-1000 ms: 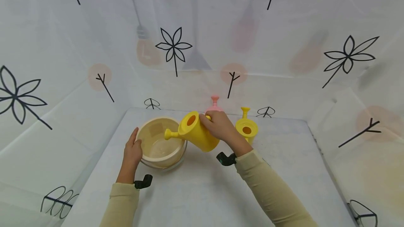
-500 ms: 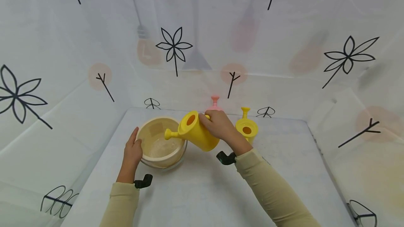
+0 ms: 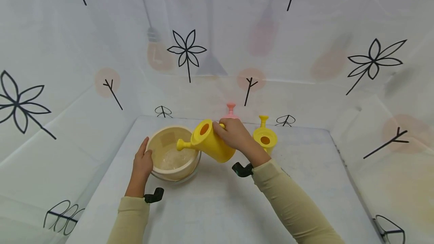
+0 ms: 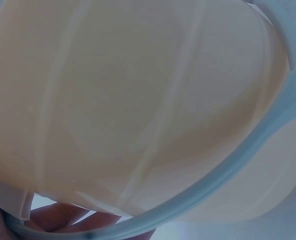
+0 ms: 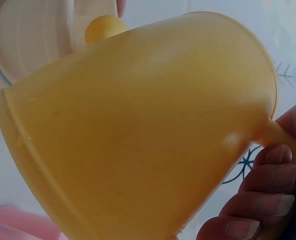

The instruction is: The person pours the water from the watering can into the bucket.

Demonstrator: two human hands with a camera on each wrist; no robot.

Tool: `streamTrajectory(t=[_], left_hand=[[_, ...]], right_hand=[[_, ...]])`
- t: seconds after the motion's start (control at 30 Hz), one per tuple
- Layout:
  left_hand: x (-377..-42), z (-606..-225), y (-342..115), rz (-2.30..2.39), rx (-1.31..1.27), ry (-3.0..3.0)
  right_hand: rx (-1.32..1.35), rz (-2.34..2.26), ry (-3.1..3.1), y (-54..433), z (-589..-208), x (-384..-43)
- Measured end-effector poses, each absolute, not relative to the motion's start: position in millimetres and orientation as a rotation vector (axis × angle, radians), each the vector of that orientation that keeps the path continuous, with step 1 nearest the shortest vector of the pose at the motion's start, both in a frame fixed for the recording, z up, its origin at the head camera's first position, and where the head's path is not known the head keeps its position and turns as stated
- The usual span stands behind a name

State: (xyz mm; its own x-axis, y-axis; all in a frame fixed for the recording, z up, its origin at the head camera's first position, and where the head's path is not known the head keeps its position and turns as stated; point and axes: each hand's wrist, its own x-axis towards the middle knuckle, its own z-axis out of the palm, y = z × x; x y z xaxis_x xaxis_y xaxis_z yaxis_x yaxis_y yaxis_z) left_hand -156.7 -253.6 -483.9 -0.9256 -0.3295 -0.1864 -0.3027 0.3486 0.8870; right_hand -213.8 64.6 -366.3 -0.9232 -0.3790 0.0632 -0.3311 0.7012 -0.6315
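Clamping fingers of left hand (image 3: 143,161) on bowl (image 3: 162,144), of right hand (image 3: 234,134) round handle (image 3: 222,126) of tilted can (image 3: 217,148). Near far edge of worktop (image 3: 190,214): second can (image 3: 265,134); pink can (image 3: 231,111), half-blocked by right hand.

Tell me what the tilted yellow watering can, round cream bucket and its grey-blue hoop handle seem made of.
Tilted yellow watering can: probably hard plastic; smooth, evenly coloured, with a soft sheen.
Round cream bucket: likely plastic, satin; straight pale lines on its wall look like moulded ribs.
Grey-blue hoop handle: smooth, matt, no metallic glint; perhaps plastic, though painted metal stays possible.
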Motion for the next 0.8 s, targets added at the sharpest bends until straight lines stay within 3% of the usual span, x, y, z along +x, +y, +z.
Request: streamTrajectory(t=[0.8], left_hand=[[-156.4,-485.6,-253.8,-1.608,0.585,-2.582]], right_hand=[[-0.617,-1.021,2.833,62.8,-363.3,-213.7]])
